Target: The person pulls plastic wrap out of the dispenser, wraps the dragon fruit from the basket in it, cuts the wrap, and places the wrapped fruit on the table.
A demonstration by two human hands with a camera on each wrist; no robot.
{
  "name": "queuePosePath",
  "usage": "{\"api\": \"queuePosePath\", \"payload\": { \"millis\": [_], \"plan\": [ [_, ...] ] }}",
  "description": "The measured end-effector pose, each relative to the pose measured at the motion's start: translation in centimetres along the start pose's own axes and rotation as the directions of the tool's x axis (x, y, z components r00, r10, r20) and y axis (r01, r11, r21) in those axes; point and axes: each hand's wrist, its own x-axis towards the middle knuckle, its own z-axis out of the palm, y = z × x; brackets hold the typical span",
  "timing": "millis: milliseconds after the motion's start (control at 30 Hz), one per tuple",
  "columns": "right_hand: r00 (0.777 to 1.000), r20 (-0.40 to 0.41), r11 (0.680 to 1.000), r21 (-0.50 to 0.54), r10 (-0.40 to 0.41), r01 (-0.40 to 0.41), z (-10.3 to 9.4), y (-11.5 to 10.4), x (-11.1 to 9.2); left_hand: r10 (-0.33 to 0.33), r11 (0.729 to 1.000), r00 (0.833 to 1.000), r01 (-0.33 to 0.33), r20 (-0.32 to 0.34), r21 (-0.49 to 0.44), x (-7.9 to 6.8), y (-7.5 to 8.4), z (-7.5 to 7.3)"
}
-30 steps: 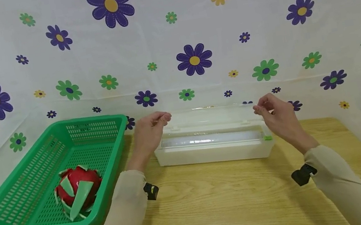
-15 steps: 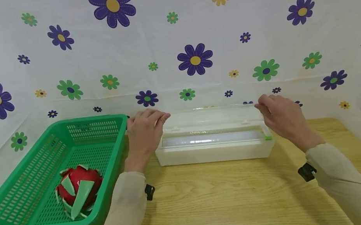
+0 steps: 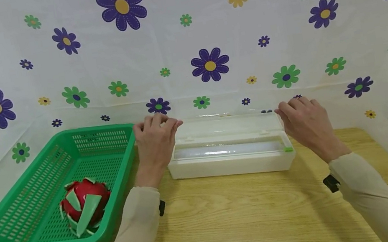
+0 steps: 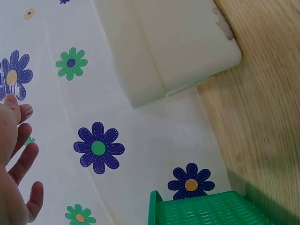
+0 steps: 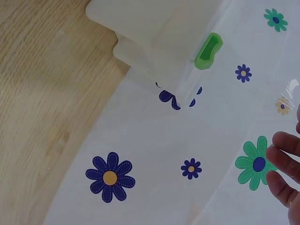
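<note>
A white cling film dispenser [image 3: 231, 166] stands on the table with its lid raised at the back, a roll of cling film [image 3: 229, 149] inside. My left hand [image 3: 156, 146] is above its left end and pinches a corner of clear film between thumb and index finger; the other fingers are spread in the left wrist view. Above the right end, my right hand [image 3: 307, 126] pinches the film's other side; its pinching fingertips are mostly cut off in the right wrist view. The sheet between the hands is nearly invisible. A green slider [image 5: 208, 51] sits at the dispenser's right end.
To the left stands a green basket [image 3: 129, 160] with a red dragon fruit [image 3: 88, 197] in it. A flower-printed white sheet [image 3: 167, 49] rises behind and beside the wooden table [image 3: 240, 219].
Both wrists have turned, bringing the backs of the hands more into view. My right hand has shifted slightly right, and the left hand's free fingers have lifted and spread. The dispenser stays in place.
</note>
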Motion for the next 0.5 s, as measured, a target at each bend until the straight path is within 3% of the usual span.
{"api": "queuePosePath", "payload": {
  "millis": [500],
  "plan": [
    [0.999,0.041,0.998,-0.066,0.027,-0.024,-0.80,-0.13,0.65,0.019,0.999,0.999,-0.018,-0.040,0.037,0.26,0.10,-0.46]
  ]
}}
